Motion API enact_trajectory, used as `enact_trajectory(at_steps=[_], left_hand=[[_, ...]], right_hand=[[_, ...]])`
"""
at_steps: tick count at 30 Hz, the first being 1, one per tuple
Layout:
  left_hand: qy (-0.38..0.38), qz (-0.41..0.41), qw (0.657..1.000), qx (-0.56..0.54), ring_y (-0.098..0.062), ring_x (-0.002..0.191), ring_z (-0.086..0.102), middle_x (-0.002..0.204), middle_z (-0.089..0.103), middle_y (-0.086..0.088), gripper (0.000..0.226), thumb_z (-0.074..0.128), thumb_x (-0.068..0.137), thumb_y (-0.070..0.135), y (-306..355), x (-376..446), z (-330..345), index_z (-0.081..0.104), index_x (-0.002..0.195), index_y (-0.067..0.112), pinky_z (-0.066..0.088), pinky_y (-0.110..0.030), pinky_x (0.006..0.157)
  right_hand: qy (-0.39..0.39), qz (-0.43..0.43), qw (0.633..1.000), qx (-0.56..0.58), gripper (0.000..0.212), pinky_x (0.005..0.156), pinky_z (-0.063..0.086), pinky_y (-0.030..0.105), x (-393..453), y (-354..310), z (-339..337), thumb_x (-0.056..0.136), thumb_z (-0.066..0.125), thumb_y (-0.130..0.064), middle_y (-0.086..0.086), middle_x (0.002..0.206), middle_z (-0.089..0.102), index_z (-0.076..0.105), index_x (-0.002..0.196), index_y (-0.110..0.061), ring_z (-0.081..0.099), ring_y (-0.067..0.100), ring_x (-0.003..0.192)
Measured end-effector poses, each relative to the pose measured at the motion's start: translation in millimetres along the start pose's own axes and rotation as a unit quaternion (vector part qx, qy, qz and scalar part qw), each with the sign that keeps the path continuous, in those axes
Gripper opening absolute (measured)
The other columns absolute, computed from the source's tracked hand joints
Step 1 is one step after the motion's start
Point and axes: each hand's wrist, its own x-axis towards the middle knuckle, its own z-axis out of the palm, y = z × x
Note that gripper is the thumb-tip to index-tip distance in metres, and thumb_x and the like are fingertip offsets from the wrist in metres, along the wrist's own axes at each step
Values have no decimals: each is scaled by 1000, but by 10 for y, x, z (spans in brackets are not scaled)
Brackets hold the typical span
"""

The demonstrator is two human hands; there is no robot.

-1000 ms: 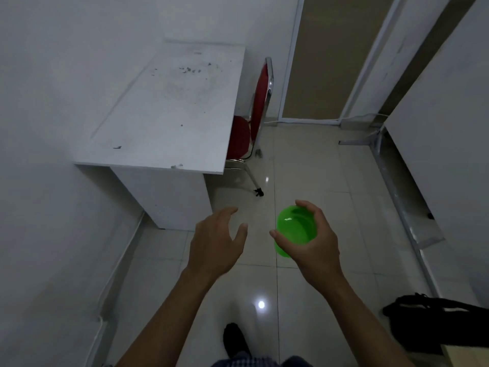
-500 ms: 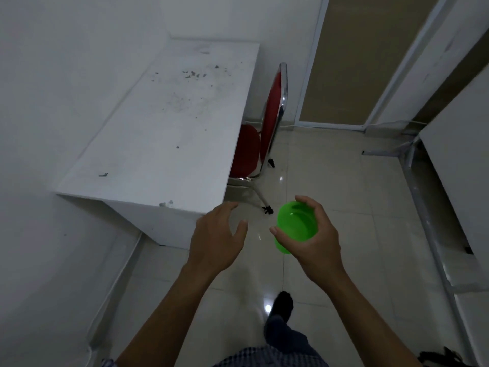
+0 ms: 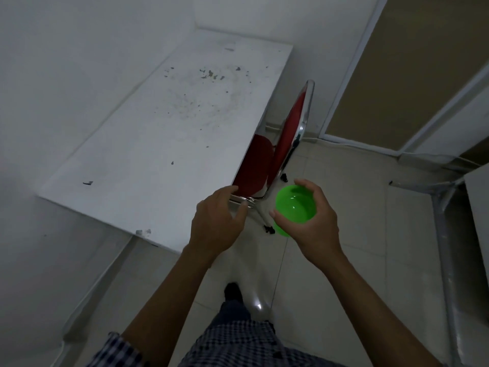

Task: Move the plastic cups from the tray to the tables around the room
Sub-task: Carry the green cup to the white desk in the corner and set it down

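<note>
**Green cup held over the floor beside a white counter**

A pale tiled floor (image 3: 344, 234) fills the lower and right part of the view, with white walls on the left and a tan door panel (image 3: 412, 62) at the upper right. A long white counter (image 3: 164, 144) stands against the left wall, running away from the person; its top is scuffed and flecked with small dark marks and chips, and it carries no cup. Tucked against its right edge is a red chair (image 3: 267, 160) with a shiny metal frame, its seat partly under the counter top and its back upright. At the far right edge part of a second white surface (image 3: 479, 207) on a grey metal frame comes into view.

The person's checked clothing (image 3: 238, 345) shows at the bottom, with one dark foot on the tiles.

The right hand (image 3: 313, 223) is wrapped around a bright green plastic cup (image 3: 295, 205), thumb on the near rim and fingers round the far side; the cup is upright, mouth up, in the air above the floor, just right of the chair's leg and beside the counter's near corner. The left hand (image 3: 217, 223) carries nothing, fingers loosely curled and half spread, over the counter's near right corner in front of the chair frame.
</note>
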Motion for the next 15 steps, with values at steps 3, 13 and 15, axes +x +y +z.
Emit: enact_trajectory(at_steps=[3,13,15], left_hand=[[15,-5,1000,0,-22,123,59,136,63,-2,45,65,93,35,19,401,71,59,133,16,41,-35,105],[34,-43,998,-13,-23,130,54,143,57,-1,47,57,96,40,-188,2010,175,54,138,19,41,-44,110],[38,-47,998,-2,-23,130,54,144,56,0,47,57,96,40,-202,2227,153,54,138,20,40,-43,109]], right_hand=[[-12,-6,1000,-1,69,88,44,5,438,53,27,68,93,-32,-26,120,61,58,127,-34,58,-8,110],[-69,-17,997,-24,70,88,45,7,2115,132,448,66,92,-39,-19,123,63,59,127,-35,59,-3,113],[-81,-19,996,-16,69,87,45,6,2357,99,528,66,93,-36,-25,120,63,58,126,-37,58,-6,112]])
